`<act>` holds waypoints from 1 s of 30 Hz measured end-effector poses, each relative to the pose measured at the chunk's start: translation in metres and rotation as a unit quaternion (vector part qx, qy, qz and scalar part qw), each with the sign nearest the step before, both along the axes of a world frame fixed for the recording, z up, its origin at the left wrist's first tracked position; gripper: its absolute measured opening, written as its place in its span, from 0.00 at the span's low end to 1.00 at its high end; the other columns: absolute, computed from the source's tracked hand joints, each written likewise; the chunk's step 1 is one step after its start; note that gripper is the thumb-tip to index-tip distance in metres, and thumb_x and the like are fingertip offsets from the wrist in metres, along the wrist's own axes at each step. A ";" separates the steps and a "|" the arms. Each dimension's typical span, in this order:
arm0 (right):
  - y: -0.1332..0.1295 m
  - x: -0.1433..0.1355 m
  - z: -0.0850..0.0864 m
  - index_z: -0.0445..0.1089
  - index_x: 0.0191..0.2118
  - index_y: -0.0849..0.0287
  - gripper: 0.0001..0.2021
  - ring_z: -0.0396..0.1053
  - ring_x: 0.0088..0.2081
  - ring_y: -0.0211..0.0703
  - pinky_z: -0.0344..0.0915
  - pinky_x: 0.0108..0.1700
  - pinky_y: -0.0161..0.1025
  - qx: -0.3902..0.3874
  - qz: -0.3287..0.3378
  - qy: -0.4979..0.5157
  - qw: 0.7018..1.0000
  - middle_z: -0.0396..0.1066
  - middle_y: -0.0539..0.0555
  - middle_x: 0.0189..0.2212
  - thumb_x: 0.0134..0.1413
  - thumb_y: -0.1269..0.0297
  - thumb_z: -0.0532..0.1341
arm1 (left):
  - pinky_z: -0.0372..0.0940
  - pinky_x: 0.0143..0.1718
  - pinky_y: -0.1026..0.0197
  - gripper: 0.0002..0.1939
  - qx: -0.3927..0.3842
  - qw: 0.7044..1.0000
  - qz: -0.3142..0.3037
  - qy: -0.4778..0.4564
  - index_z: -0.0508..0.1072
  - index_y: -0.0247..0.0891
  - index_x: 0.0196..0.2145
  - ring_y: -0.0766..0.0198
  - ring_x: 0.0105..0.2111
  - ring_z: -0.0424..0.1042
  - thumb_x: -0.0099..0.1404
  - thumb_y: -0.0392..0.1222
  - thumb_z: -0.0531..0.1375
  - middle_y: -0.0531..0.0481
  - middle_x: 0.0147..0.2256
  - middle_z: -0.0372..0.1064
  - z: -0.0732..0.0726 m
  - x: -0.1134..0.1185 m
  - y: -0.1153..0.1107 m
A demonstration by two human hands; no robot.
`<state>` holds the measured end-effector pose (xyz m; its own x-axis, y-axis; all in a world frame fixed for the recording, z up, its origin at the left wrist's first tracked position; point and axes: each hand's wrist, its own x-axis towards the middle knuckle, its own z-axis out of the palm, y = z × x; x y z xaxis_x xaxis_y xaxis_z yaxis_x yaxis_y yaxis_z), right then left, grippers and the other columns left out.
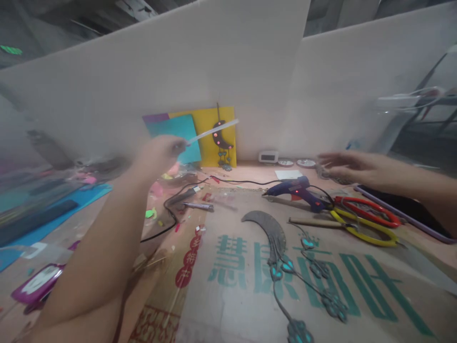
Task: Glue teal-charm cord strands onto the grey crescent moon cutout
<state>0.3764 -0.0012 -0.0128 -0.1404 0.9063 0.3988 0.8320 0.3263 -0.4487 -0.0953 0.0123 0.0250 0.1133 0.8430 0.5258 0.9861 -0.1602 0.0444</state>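
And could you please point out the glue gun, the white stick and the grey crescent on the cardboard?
Glue gun (300, 186), head view: middle of its body.
White stick (213, 132), head view: about halfway along.
Grey crescent (274, 228), head view: middle of its curve.

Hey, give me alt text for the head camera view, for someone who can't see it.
A person's left hand holds up a pale stick, while the right hand, slightly blurred, is out to the right. A grey crescent with dangling flowers lies on printed cardboard, near a blue glue gun, a red-handled tool and a yellow-handled tool.
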 end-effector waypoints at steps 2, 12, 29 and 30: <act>-0.010 -0.007 0.008 0.77 0.51 0.54 0.18 0.77 0.40 0.50 0.70 0.42 0.45 0.000 -0.036 0.032 0.999 0.81 0.59 0.42 0.58 0.52 0.63 | 0.65 0.41 0.55 0.12 0.088 0.994 -0.058 -0.027 0.80 0.41 0.41 0.54 0.39 0.74 0.70 0.44 0.56 0.44 0.40 0.78 0.009 0.037 -0.022; -0.070 -0.077 -0.002 0.76 0.32 0.56 0.14 0.71 0.31 0.44 0.65 0.34 0.39 0.022 0.199 0.059 0.978 0.75 0.52 0.27 0.61 0.54 0.59 | 0.69 0.32 0.65 0.08 -0.106 0.802 -0.480 -0.340 0.78 0.35 0.39 0.66 0.31 0.77 0.69 0.41 0.61 0.49 0.33 0.78 -0.007 0.213 -0.067; -0.008 -0.002 0.018 0.76 0.33 0.62 0.06 0.74 0.27 0.39 0.70 0.35 0.37 -0.021 0.063 0.161 0.985 0.78 0.53 0.25 0.58 0.65 0.64 | 0.61 0.65 0.50 0.25 -0.124 0.883 -0.392 -0.226 0.70 0.38 0.61 0.52 0.62 0.68 0.69 0.45 0.62 0.42 0.61 0.70 -0.100 0.230 0.013; -0.007 0.000 0.016 0.76 0.33 0.62 0.07 0.74 0.27 0.39 0.70 0.36 0.37 -0.023 0.071 0.163 0.984 0.78 0.54 0.25 0.58 0.64 0.64 | 0.61 0.65 0.50 0.24 -0.112 0.885 -0.392 -0.224 0.71 0.38 0.61 0.52 0.62 0.68 0.68 0.43 0.62 0.41 0.61 0.70 -0.101 0.233 0.011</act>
